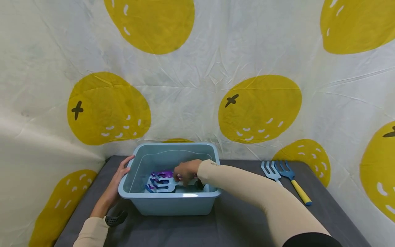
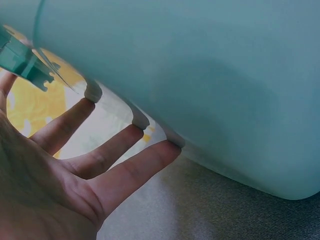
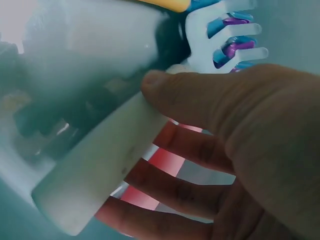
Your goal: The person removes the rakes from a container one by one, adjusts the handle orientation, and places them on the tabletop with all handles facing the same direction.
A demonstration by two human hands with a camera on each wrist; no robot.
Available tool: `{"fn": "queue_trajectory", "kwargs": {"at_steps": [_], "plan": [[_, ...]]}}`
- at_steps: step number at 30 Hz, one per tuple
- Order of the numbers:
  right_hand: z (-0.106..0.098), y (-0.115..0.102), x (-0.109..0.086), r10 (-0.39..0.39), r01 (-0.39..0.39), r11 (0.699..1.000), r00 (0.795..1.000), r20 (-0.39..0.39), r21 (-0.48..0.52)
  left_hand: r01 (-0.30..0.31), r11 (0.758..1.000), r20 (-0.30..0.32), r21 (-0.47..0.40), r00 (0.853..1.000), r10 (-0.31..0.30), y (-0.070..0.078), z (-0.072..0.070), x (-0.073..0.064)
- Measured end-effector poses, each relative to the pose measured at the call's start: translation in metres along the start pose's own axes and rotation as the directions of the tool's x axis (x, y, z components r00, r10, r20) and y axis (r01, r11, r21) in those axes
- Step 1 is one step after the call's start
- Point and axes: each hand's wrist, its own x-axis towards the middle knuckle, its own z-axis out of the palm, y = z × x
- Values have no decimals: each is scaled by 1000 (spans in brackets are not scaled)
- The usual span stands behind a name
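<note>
The left hand (image 2: 65,172) rests the tips of its spread, nearly straight fingers (image 2: 137,170) against a smooth, pale blue-green plastic tub (image 2: 210,85). Yellow-and-white patterned cloth (image 2: 37,100) shows behind the fingers, a notched dark-green piece (image 2: 22,60) above the palm, and grey, textured fabric (image 2: 215,205) beyond the hand, beneath the tub.

Table (image 1: 172,233) in front of cloth (image 1: 197,113). Tub (image 1: 176,206) on table, left of middle. Left hand (image 1: 115,181) at tub's left side, fingers touching it. Right hand (image 1: 186,173) inside tub, round handle of fork (image 1: 170,185); tines point left, over other tools (image 1: 165,174). Well right of tub, beyond right sleeve (image 1: 243,181), flat fork (image 1: 272,172) on table; second fork (image 1: 295,186) just right of it, handle nearer person.
</note>
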Motion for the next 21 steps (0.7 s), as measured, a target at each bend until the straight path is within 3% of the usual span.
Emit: {"fn": "queue_trajectory", "kwargs": {"at_steps": [6,10,13,21], "plan": [[-8,-3,-12,6,-6,1000,1000,-5,-11,5,1000,-3,3,1000,-5,-1,1,0],[-21,-2,-20,-37,37,999,999,4,15,7,1000,-4,2,1000,-7,0,0,0],[-38,-2,-32,-77,78,996,997,-7,52,2,1000,-2,1,1000,-2,-1,0,1],[-93,-1,-86,-179,192,974,978,-108,124,-5,1000,-10,-6,1000,5,0,-5,1]]}}
